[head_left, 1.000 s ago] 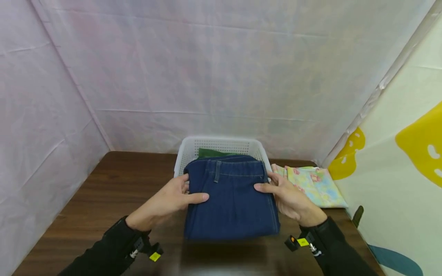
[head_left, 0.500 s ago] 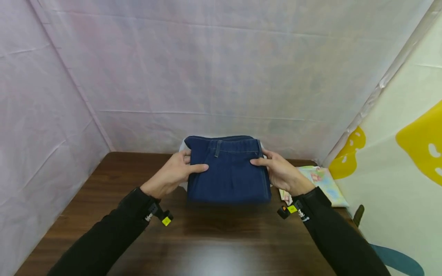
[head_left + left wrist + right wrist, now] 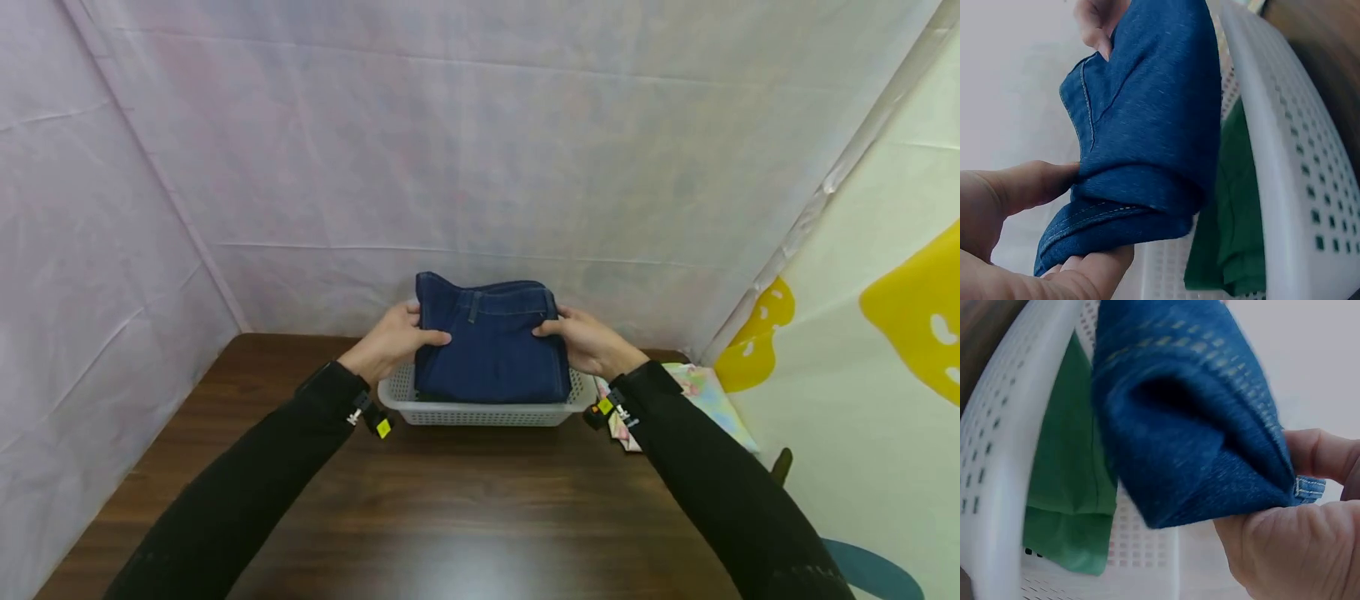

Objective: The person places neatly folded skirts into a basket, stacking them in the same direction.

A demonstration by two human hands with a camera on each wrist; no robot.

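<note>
Folded blue denim trousers (image 3: 495, 354) are held up between both hands, over a white perforated plastic basket (image 3: 480, 414). My left hand (image 3: 392, 340) pinches their left side, thumb on the front and fingers behind. On the opposite side my right hand (image 3: 596, 342) grips them the same way. In both wrist views the folded layers hang above the basket's near wall. A folded green cloth (image 3: 1235, 219) lies inside the basket, mostly hidden from the head view by the denim.
To the right of the basket lies a folded floral cloth (image 3: 712, 400), partly covered by the right sleeve. The basket stands on a dark wooden table (image 3: 480, 508). White fabric walls (image 3: 465, 150) rise behind and at the left.
Both hands have carried the folded denim trousers away from the body, from in front of the basket to above it. The basket's near wall now shows below them.
</note>
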